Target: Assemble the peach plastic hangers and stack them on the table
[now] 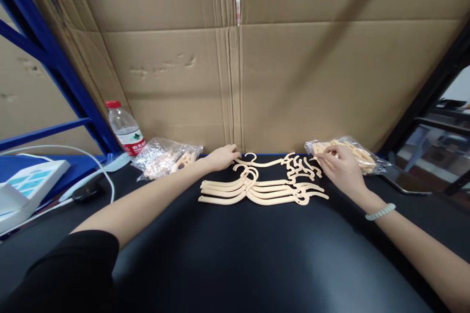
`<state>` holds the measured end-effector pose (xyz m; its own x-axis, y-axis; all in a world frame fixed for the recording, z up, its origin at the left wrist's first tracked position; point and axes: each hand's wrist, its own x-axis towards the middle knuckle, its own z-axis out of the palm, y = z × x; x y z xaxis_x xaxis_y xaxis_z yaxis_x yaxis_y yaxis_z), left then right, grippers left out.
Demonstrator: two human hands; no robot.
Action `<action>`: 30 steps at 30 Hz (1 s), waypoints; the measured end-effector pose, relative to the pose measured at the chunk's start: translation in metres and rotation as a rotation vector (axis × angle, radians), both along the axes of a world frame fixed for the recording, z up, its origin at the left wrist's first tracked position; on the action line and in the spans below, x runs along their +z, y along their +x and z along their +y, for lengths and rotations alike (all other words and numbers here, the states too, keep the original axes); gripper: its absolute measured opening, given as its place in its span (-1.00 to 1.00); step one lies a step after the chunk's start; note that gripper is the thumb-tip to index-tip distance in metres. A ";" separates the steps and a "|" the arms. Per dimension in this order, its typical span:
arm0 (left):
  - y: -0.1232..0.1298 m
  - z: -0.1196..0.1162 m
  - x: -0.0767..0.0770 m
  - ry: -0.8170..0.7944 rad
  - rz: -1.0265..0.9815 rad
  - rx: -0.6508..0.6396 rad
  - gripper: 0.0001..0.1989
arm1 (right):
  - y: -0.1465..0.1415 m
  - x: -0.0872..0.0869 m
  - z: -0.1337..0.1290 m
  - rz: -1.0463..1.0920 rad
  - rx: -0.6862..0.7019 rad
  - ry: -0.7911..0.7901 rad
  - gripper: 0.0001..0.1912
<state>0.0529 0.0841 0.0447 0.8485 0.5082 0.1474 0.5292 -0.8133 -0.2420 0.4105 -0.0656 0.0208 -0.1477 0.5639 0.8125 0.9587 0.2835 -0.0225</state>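
Beige plastic hangers [220, 193] lie stacked in a row on the black table, hooks overlapping in the middle. Behind them is another beige hanger [266, 163]; my left hand [222, 158] is closed on its left end, the fingertips partly hidden. Several small curved beige pieces [301, 174] lie at the hangers' right ends. My right hand [340, 166] pinches a small beige piece [315, 158], mostly covered by the fingers. That hand is in front of a clear plastic bag [362, 149] of beige parts, overlapping its left side.
On the left are another clear bag of beige parts [165, 156], a water bottle with a red cap [127, 129], a white device [31, 190] and cables [110, 181]. A dark flat phone-like object [407, 181] lies right. Cardboard [330, 68] walls the back.
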 end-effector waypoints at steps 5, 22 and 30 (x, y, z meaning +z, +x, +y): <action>0.008 0.003 -0.002 0.044 0.015 -0.034 -0.84 | -0.011 0.010 -0.010 0.459 0.001 0.017 -0.81; 0.009 -0.035 0.053 0.202 -0.156 0.028 -0.77 | -0.043 0.023 -0.022 1.365 0.415 -0.239 -0.82; -0.021 -0.077 0.052 0.259 -0.290 0.075 -0.80 | -0.057 0.026 -0.030 1.429 0.414 -0.280 -0.79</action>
